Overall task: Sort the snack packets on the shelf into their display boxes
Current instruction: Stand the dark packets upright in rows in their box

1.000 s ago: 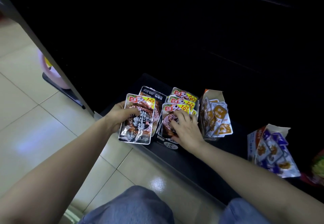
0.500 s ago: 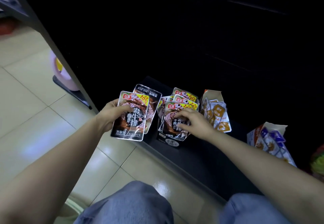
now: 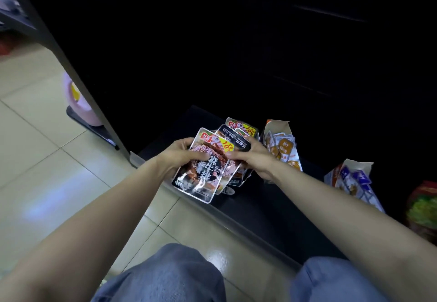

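Dark shelf [image 3: 272, 209]; orange-packet display box [image 3: 281, 145] at 2 o'clock of steak packet [image 3: 203, 176] — held over shelf's front edge, left hand [image 3: 179, 155] curled round its 9 o'clock side, right hand [image 3: 253, 159] gripping second packet [image 3: 236, 140] just behind.

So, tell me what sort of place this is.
Probably a small shop aisle: open display boxes of snack packets on a low dark shelf, beside a glossy tiled floor.
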Demonstrator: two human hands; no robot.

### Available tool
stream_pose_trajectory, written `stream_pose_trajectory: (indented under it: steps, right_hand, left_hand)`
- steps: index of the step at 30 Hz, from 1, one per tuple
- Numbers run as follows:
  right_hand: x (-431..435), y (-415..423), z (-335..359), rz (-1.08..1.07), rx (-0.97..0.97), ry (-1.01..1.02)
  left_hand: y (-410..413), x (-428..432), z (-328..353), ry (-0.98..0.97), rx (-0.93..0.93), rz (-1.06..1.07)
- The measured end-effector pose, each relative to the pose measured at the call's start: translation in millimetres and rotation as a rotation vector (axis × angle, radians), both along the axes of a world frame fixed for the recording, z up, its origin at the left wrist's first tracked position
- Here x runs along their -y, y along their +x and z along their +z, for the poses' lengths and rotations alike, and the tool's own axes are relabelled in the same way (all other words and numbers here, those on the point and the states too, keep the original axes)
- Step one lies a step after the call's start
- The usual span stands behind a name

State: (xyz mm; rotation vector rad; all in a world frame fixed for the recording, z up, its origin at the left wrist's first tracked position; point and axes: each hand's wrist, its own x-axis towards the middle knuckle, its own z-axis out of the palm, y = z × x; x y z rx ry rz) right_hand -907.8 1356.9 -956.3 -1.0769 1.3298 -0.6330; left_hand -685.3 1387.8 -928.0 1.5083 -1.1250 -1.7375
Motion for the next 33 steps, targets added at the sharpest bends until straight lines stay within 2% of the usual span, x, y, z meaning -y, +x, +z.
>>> stream_pose_trajectory:
  steps: [4, 7, 10, 14, 20, 24, 29, 33]
  right_hand:
    - [6.9, -4.4, -1.0, -0.142, 0.084, -0.068]
    - [6.0, -5.5, 1.7, -0.244, 0.173, -0.116]
    - [1.8, 0.0, 1.1, -0.246, 0.152, -0.129]
    - [5.0, 4.4, 0.7, -0.118, 0.085, -0.11]
    - [9.1, -1.6, 1.3, -0.166, 0.104, -0.164]
    - [9.4, -11.1, 6.6, -0.197, 0.03, -0.255]
    - [13.3, -30.9, 6.8, -0.352, -0.022, -0.322]
    - [4.6, -25.0, 4.8, -0.246, -0.117, -0.362]
  left_hand:
    - [-8.6, 0.8, -3.6, 0.062, -0.141, 0.111]
    - [-10.0, 4.3, -7.3, 0.111, -0.229, 0.104]
    - [-13.7, 7.6, -7.8, 0.093, -0.134, 0.143]
    - [-18.2, 9.6, -9.0, 0.061, -0.026, 0.146]
    - [-12.9, 9.4, -16.3, 0.067, -0.102, 0.192]
    - [-1.7, 9.8, -15.6, -0.013, 0.015, 0.208]
    - [20.4, 2.4, -11.2, -0.137, 0.187, 0.398]
    - [31.1, -0.2, -8.7, -0.148, 0.211, 0.428]
